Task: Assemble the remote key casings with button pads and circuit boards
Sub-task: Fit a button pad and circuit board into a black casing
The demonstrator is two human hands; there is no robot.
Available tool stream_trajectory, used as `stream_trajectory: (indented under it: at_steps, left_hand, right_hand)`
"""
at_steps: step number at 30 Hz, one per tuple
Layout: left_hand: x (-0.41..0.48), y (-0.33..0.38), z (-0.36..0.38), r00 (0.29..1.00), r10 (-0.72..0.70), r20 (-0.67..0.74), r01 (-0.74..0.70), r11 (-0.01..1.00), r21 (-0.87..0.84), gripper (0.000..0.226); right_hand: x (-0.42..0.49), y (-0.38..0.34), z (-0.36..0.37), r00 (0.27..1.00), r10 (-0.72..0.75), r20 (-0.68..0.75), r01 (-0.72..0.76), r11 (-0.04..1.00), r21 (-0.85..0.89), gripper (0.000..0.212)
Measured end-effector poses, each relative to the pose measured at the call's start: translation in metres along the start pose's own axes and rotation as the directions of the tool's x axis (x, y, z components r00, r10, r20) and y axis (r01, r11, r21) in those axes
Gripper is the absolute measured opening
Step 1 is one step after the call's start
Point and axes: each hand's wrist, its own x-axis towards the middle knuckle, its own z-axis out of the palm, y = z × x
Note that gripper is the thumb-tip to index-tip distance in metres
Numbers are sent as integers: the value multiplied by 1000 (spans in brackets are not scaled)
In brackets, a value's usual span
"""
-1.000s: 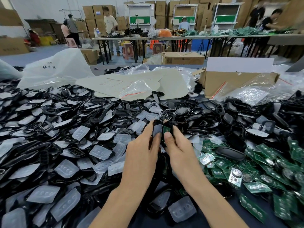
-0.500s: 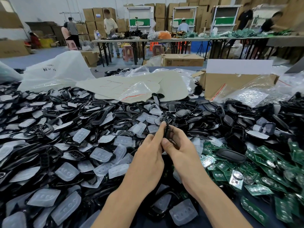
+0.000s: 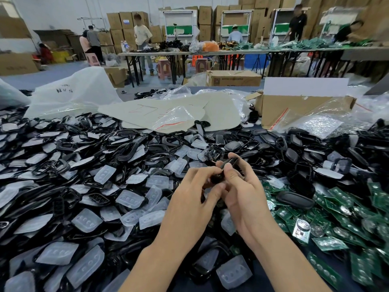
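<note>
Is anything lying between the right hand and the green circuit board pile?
Nothing bars the nearest circuit boards, which lie just right of the right hand. One closed black shell rests on the pile's far-left edge. Both hands are busy, though: with the left hand it grips a black casing.

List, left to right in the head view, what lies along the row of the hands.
clear button pads → left hand → black casing pinched between both hands → right hand → black oval shell → green circuit boards
</note>
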Motion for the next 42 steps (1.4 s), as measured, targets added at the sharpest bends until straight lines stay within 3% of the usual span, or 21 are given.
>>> stream_trajectory:
  at_steps: [15,21,29,38,42]
  left_hand:
    - [-2,4,4,971,109,-211,-84,989,121,13]
    - [-1,1,3,959,183,-218,-154,977,145,6]
    - [1,1,5,964,174,-200,-139,974,178,15]
    - [4,-1,1,945,225,-236,-175,960,217,14]
    - [4,-2,-1,935,258,-242,-207,954,217,13]
  right_hand:
    - [-5,5,10,993,97,68,-110,970,218,34]
    - [-7,4,12,993,115,38,-121,960,251,34]
    - [-7,2,12,990,144,-2,-140,966,218,32]
    - [-9,1,12,974,225,15,-223,947,234,66]
    - [-9,-1,12,974,225,27,-225,947,228,38]
